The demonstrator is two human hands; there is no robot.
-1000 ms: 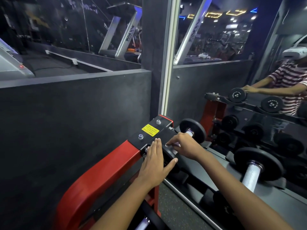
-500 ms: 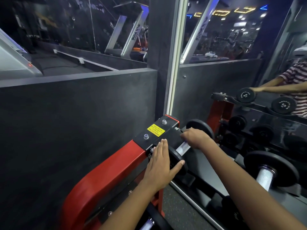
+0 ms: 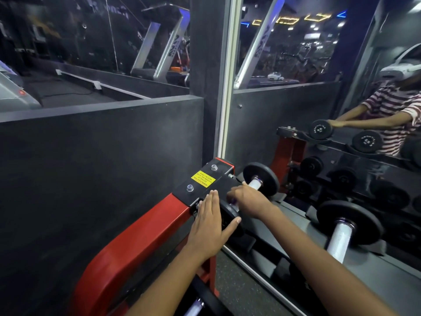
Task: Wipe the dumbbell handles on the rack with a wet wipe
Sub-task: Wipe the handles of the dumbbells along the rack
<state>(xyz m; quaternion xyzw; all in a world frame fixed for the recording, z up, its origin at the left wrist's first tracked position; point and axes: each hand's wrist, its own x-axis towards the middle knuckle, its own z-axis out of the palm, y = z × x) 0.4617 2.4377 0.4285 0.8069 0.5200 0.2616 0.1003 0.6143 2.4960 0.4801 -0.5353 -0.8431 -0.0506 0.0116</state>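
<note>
We see the small black-plated dumbbell with knurled steel handle (image 3: 252, 187) on the red-and-black steel rack (image 3: 145, 226), a larger black-plated dumbbell (image 3: 341, 233) to its right, a wall mirror (image 3: 296, 110) behind both.

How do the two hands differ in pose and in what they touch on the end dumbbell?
The left hand lies flat with fingers extended, pressed against the near weight plate; the right hand is curled around the handle. The left steadies the dumbbell; the right seems to do the wiping, though any wipe is hidden. Both are bare and on the same dumbbell.
</note>
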